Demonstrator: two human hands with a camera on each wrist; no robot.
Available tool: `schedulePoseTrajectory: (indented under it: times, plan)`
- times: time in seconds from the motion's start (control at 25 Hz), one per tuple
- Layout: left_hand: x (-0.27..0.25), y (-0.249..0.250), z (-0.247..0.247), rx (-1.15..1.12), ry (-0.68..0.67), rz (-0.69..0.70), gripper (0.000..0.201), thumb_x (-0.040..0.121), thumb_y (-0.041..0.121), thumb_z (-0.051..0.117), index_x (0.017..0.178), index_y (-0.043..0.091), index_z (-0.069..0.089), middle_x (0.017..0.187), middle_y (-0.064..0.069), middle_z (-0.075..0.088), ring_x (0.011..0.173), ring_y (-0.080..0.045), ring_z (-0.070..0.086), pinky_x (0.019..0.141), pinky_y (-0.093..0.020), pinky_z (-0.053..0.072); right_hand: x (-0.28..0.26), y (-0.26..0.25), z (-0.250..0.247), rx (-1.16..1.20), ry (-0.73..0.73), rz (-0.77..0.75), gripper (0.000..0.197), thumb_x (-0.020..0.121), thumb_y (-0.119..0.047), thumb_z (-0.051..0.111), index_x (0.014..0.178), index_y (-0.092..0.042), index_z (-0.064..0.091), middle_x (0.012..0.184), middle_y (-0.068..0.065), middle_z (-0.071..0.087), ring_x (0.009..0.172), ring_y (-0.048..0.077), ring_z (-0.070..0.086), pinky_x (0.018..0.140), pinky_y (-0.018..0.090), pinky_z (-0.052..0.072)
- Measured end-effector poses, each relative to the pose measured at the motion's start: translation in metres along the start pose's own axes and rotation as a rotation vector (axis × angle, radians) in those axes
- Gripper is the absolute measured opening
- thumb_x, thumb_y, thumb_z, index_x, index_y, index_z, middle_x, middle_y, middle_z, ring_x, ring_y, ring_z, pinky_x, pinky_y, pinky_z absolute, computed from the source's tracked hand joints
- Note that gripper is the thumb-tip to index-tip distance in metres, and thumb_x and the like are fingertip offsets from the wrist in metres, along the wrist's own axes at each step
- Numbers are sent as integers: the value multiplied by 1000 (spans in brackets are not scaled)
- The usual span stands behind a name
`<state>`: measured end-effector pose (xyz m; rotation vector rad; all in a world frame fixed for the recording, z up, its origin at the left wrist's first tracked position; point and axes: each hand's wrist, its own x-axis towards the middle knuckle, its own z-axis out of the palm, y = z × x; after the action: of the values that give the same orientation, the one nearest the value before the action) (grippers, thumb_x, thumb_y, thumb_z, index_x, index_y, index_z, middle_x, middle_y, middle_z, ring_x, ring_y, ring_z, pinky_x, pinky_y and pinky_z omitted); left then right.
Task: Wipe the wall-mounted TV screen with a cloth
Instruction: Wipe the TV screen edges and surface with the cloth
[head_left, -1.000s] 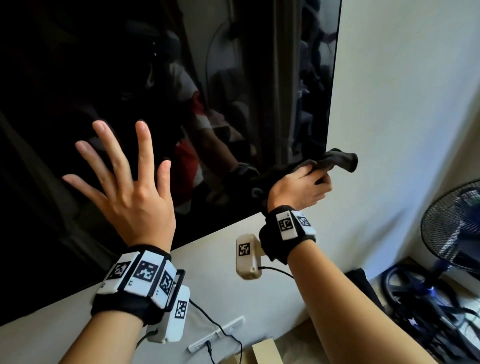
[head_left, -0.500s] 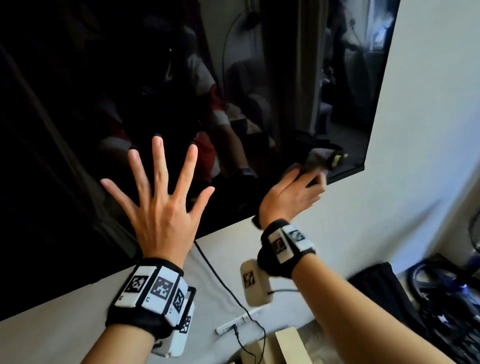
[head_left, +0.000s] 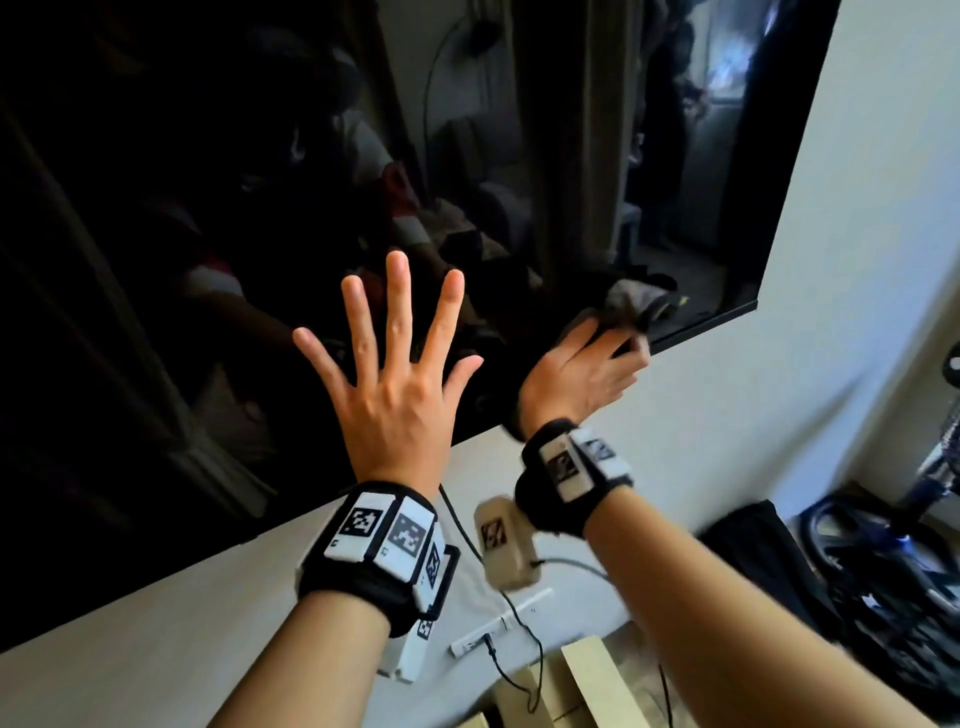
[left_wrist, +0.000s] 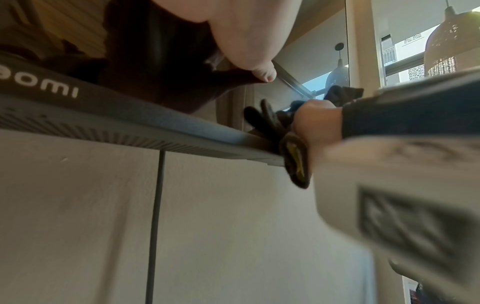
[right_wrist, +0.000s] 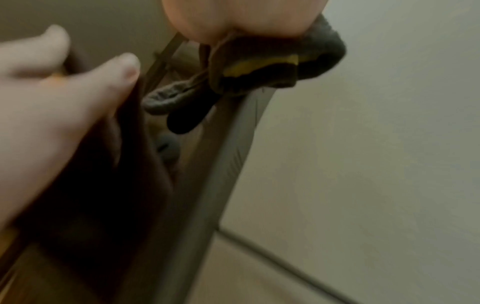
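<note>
The black TV screen (head_left: 218, 260) hangs on the white wall and fills the upper left of the head view. My left hand (head_left: 395, 364) lies spread and flat against its lower part, fingers straight. My right hand (head_left: 587, 374) grips a dark grey cloth (head_left: 631, 304) with a yellow stripe and holds it on the screen near the bottom right corner. The left wrist view shows the cloth (left_wrist: 293, 156) hanging over the TV's bottom edge (left_wrist: 155, 131). In the right wrist view the cloth (right_wrist: 272, 67) is bunched under my palm at the bezel (right_wrist: 226, 164).
A cable (head_left: 452, 519) runs down the wall below the TV to a white strip (head_left: 498, 626). Cardboard boxes (head_left: 587, 675) stand below it. A dark bag (head_left: 753, 551) and a fan base with cables (head_left: 883, 561) are on the floor at the right.
My right hand has carried the cloth from beyond the TV's right edge back onto the screen's bottom right corner. My left hand stays spread on the screen and has shifted right in view.
</note>
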<state>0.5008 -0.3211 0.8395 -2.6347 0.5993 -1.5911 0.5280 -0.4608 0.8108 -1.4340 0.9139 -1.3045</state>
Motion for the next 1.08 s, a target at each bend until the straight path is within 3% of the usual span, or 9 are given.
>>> schedulePoseTrajectory:
  times: [0.12, 0.24, 0.32, 0.48, 0.56, 0.68, 0.84, 1.0, 1.08]
  plan:
    - [0, 0, -1, -3, -1, -6, 74, 93, 55, 53, 156, 36, 20, 161, -3, 1, 148, -37, 11, 111, -69, 3, 46, -4, 2, -48, 176, 249, 47, 95, -32, 38, 134, -7, 41, 129, 14, 42, 108, 35, 42, 93, 46, 35]
    - [-1, -2, -1, 23, -19, 14, 72, 94, 57, 49, 156, 37, 17, 161, -3, 0, 149, -35, 11, 113, -66, 2, -5, -1, 3, -15, 56, 81, 42, 95, -27, 41, 130, -4, 42, 128, 16, 41, 105, 32, 40, 93, 38, 27]
    - [0, -3, -6, 33, -46, 27, 73, 95, 58, 47, 156, 37, 13, 162, -3, 2, 149, -33, 9, 114, -64, 2, -28, -1, 2, -4, 2, 10, 42, 92, -30, 39, 123, -2, 46, 126, 17, 42, 106, 33, 40, 91, 40, 27]
    - [-4, -16, -22, -18, -85, 88, 79, 91, 57, 56, 156, 35, 18, 164, -5, 10, 150, -33, 10, 117, -60, 8, 9, -6, -3, -36, 102, 155, 53, 89, -36, 31, 134, -8, 38, 128, 15, 41, 110, 35, 41, 93, 47, 33]
    - [-14, -38, -31, -2, -97, 139, 83, 88, 61, 58, 156, 35, 19, 164, -5, 10, 149, -37, 9, 117, -62, 7, -20, -7, -5, -28, 39, 78, 48, 92, -32, 34, 131, -5, 39, 128, 17, 40, 109, 35, 40, 94, 46, 32]
    - [-30, -89, -46, 85, -94, 170, 88, 85, 67, 54, 156, 39, 11, 165, -1, -1, 150, -35, -4, 112, -68, -4, -72, -13, -1, -37, -39, -31, 43, 92, -27, 37, 123, 1, 43, 126, 21, 40, 104, 37, 41, 90, 45, 32]
    - [-25, -153, -60, 114, -80, 145, 87, 87, 68, 53, 156, 40, 8, 164, -3, -2, 150, -35, -2, 113, -62, -12, -37, -27, 6, -88, 138, 230, 48, 96, -32, 33, 138, -7, 36, 131, 16, 40, 111, 36, 42, 93, 44, 37]
    - [-29, -165, -58, 118, -77, 191, 85, 89, 66, 51, 156, 38, 7, 165, -5, 5, 149, -37, 5, 114, -59, -9, -131, -35, 17, -39, 52, 51, 48, 92, -30, 36, 131, -2, 40, 128, 20, 41, 107, 36, 41, 93, 43, 31]
    - [-30, -162, -57, 121, -69, 197, 84, 90, 66, 49, 157, 38, 6, 165, -5, 6, 149, -37, 7, 114, -60, -5, -138, -39, 22, -21, 57, 60, 50, 90, -32, 35, 128, 0, 43, 126, 20, 43, 106, 37, 42, 91, 46, 33]
